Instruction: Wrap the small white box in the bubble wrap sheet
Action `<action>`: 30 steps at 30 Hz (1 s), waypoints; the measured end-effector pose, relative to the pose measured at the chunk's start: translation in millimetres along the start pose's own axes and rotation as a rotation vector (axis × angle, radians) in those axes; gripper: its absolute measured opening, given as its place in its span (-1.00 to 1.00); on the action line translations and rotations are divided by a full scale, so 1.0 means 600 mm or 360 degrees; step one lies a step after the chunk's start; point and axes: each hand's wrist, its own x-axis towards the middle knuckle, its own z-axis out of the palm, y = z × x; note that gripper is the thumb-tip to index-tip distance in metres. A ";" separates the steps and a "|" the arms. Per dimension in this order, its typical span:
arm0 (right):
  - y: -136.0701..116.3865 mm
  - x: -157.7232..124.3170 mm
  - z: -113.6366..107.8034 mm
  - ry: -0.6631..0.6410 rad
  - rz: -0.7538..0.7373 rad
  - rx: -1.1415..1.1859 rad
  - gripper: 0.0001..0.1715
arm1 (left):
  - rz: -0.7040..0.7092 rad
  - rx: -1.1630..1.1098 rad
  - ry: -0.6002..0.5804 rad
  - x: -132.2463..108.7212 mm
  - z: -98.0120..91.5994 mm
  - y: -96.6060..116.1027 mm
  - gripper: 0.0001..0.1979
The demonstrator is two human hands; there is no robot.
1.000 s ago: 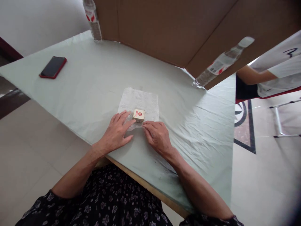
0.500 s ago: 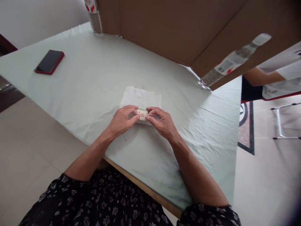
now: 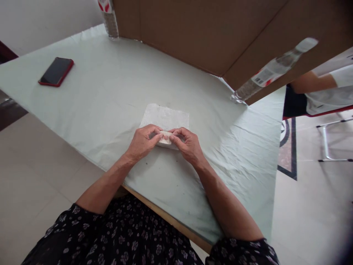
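A small pale packet with faint pinkish marks (image 3: 166,138) is held between both hands near the middle of the table. My left hand (image 3: 145,141) pinches its left end between thumb and fingers. At the other end, my right hand (image 3: 188,142) grips it the same way. Beneath and behind the packet lies a thin white sheet (image 3: 167,116), like tissue or paper, on the tablecloth. The fingers cover both ends of the packet, and I cannot make out what is in it.
A pale green cloth (image 3: 99,95) covers the table. At the far left lies a phone in a red case (image 3: 56,71). A large brown cardboard panel (image 3: 187,33) stands behind, with one bottle (image 3: 110,22) at its left and another bottle (image 3: 264,77) at right. Beyond, a person's arm (image 3: 314,82) shows.
The packet has turned in my fingers, so the small coloured marks along its upper edge no longer show. My right hand has moved slightly left, closer to my left hand.
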 end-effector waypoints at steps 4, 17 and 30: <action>-0.001 -0.002 0.002 0.0035 0.0007 -0.0018 -0.81 | -0.0018 -0.0019 0.0000 -0.001 0.001 -0.004 -0.87; 0.008 -0.007 -0.017 0.0288 -0.0151 -0.0492 -0.89 | -0.0173 0.0007 -0.0079 0.007 -0.001 0.000 -0.90; -0.041 -0.040 0.029 -0.0112 -0.0794 -0.1536 -0.75 | -0.0098 0.0136 -0.0075 0.000 -0.020 -0.003 -0.75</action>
